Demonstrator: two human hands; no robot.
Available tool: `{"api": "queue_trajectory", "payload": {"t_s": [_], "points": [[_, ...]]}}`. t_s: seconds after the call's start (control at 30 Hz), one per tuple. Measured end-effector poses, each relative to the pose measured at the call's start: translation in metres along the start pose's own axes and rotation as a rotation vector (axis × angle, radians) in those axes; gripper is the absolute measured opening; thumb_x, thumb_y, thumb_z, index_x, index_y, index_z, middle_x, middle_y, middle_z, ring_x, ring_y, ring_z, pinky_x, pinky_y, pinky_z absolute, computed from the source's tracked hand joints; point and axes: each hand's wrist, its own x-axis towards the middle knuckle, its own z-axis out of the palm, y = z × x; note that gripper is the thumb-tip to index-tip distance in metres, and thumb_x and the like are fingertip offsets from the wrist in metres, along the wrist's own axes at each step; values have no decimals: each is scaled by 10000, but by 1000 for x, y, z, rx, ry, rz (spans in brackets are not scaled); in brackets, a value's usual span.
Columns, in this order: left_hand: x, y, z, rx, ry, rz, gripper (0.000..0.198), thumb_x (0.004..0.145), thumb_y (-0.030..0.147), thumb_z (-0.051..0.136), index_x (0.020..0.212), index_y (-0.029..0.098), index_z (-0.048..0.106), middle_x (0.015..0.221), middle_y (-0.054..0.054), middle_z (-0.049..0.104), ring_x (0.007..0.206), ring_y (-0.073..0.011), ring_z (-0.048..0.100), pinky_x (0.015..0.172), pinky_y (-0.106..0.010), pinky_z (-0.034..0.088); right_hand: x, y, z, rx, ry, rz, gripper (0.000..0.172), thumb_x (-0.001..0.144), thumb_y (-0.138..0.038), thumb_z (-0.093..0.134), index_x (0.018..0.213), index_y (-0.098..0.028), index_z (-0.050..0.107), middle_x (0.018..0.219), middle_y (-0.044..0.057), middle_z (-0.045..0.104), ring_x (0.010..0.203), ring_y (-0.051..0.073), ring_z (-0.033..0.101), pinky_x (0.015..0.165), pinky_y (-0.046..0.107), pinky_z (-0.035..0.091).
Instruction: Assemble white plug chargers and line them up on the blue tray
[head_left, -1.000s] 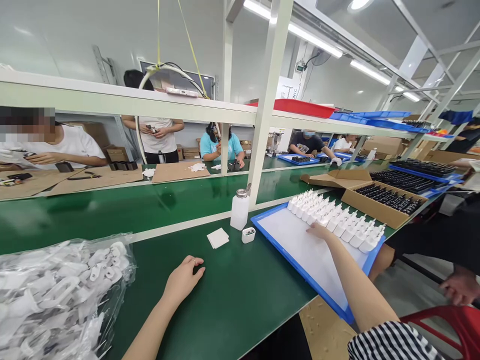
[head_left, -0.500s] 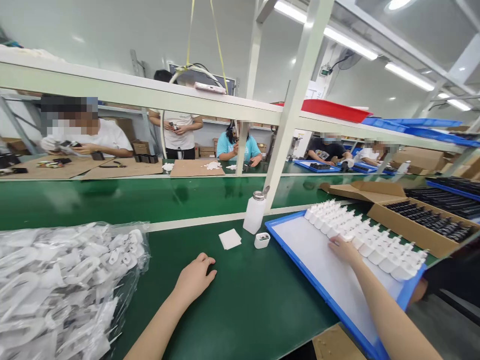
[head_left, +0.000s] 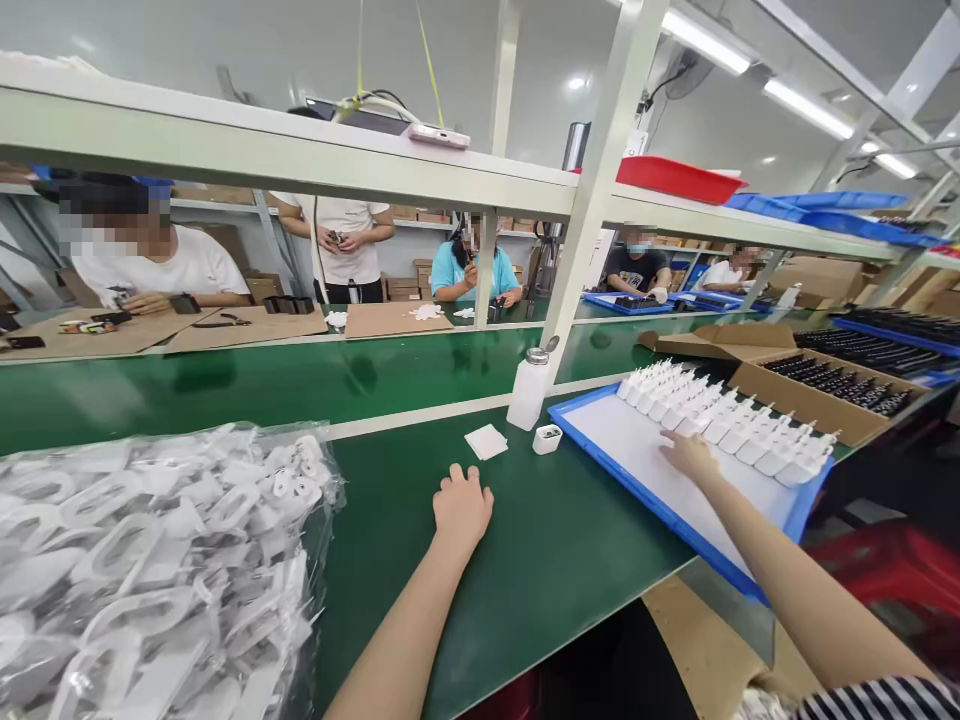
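Standing just beyond right hand [head_left: 688,457], its grip unclear, white parts [head_left: 721,428], left hand [head_left: 461,508] spread

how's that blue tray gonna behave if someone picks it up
The blue tray would probably stay fairly stiff, given its raised rim. It may feel heavier along the side where the white pieces are lined up. Those stand upright, so they might tip if it tilts.
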Motion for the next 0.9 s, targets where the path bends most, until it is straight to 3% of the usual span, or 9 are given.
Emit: {"api": "queue_trajectory", "payload": {"t_s": [0.03, 0.1, 0.23, 0.33, 0.43, 0.53, 0.63, 0.73, 0.9], "points": [[0, 0, 0, -7, -5, 2, 370, 728, 319, 276, 1040, 149, 378, 962, -107, 364, 791, -202, 453, 555, -273, 374, -13, -13, 1, -6, 10, -52, 312, 681, -223, 387, 973, -206, 497, 1054, 102, 427, 1015, 287, 332, 740, 434, 330], [0, -2, 0, -24, -20, 4, 373, 725, 323, 287, 1044, 151, 372, 966, -106, 359, 788, -198, 456, 556, -269, 374, -43, -43, 6, 12, 21, -297, 303, 686, -229, 392, 971, -201, 493, 1115, 89, 377, 1054, 250, 298, 804, 398, 307], [-3, -12, -5, -72, -36, 37, 362, 716, 330, 310, 1028, 161, 384, 957, -92, 368, 788, -182, 465, 570, -260, 373, -101, -108, 22, 173, -63, -843, 252, 692, -241, 382, 909, -225, 509, 1094, 44, 412, 1001, 175, 380, 850, 324, 294], [-6, -21, -9, -127, -48, 89, 331, 707, 336, 319, 980, 180, 424, 938, -65, 394, 769, -163, 480, 581, -253, 375, -117, -149, 28, 280, 31, -1022, 290, 679, -238, 388, 955, -209, 472, 1109, 67, 394, 1023, 195, 353, 829, 348, 306], [-7, -25, -10, -178, -57, 88, 300, 704, 339, 322, 935, 201, 452, 919, -38, 417, 733, -138, 495, 581, -241, 376, -101, -177, 23, 441, 316, -907, 401, 675, -245, 377, 1068, -172, 358, 1188, 99, 280, 1096, 212, 241, 858, 374, 248], [-6, -20, -7, -184, -9, 15, 276, 704, 335, 322, 921, 218, 448, 901, -25, 427, 711, -128, 501, 555, -230, 371, -68, -190, 10, 542, 465, -563, 535, 664, -299, 384, 1136, -104, 227, 1215, 146, 207, 1131, 221, 150, 878, 379, 194], [-2, -14, -4, -163, 51, -62, 244, 713, 323, 301, 879, 223, 450, 860, -17, 442, 672, -125, 505, 510, -228, 355, -35, -192, -3, 603, 387, -336, 669, 632, -365, 421, 1157, -56, 143, 1208, 175, 222, 1123, 220, 176, 874, 330, 209], [1, -12, 0, -162, 86, -84, 220, 715, 318, 290, 828, 229, 458, 819, -2, 458, 625, -119, 505, 480, -227, 334, -13, -193, -9, 755, 258, -304, 741, 593, -407, 454, 1170, -85, 119, 1169, 147, 317, 1060, 219, 307, 826, 303, 282], [5, -15, 1, -188, 98, -96, 201, 714, 311, 299, 788, 241, 473, 793, 15, 481, 616, -107, 502, 477, -219, 310, 8, -198, -6, 999, 35, -330, 494, 574, -432, 451, 952, -114, 460, 938, 108, 532, 886, 224, 472, 733, 285, 360]]}}
